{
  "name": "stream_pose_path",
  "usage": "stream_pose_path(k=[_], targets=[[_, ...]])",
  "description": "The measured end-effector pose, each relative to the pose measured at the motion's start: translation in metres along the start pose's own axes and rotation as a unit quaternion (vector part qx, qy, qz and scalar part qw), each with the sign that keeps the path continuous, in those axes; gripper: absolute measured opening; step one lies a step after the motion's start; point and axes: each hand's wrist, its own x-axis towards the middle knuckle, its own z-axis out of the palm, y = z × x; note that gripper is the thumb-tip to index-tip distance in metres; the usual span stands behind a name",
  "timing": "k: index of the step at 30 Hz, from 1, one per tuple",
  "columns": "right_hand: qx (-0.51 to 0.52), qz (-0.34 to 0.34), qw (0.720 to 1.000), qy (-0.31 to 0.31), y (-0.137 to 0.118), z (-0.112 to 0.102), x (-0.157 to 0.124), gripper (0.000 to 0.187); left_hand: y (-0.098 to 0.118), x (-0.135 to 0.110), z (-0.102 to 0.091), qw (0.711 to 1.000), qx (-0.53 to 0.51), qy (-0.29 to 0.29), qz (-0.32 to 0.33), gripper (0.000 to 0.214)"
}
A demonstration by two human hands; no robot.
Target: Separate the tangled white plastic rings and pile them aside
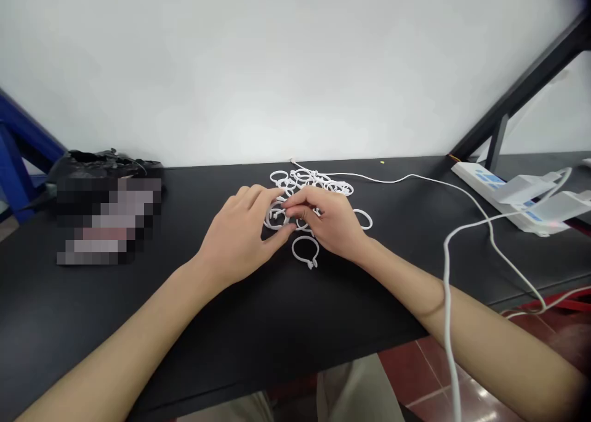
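Observation:
Several thin white plastic rings point(305, 250) with small knobbed ends lie in a loose heap on the black tabletop. My left hand point(242, 234) curves in from the left, its thumb and fingers bent around a white ring point(272, 226) at the heap's near side. From the right, my right hand point(330, 219) pinches thumb and forefinger together at that ring's right side. The fingers partly hide the ring and where they grip it. One ring rests just below my right hand, and another point(364, 219) sticks out beyond its knuckles.
A black plastic bag point(101, 163) and a blurred-out item lie at the left. A white cable point(392, 181) runs from the heap to the right; another passes over my right forearm. A white-and-blue box point(489, 188) with white flaps is at the right, before a pale wall point(277, 71).

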Motion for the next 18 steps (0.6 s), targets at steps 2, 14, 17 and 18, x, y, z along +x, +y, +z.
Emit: stream_pose_path(k=[2,14,17,18], targets=[[-0.002,-0.008,1.0,0.003,0.0,0.0,0.001,0.011,0.0,0.0,0.0,1.0,0.003,0.0,0.003,0.038],[-0.024,0.033,0.999,0.01,0.0,-0.002,0.0,0.017,-0.003,0.002,-0.002,0.999,0.016,0.031,0.005,0.03],[-0.119,0.044,0.992,-0.005,0.007,-0.002,-0.001,0.023,-0.016,0.004,-0.001,0.994,0.064,0.049,-0.067,0.034],[-0.156,0.044,0.987,-0.021,0.009,-0.002,-0.002,0.023,-0.023,0.005,-0.001,0.99,0.087,0.051,-0.098,0.036]])
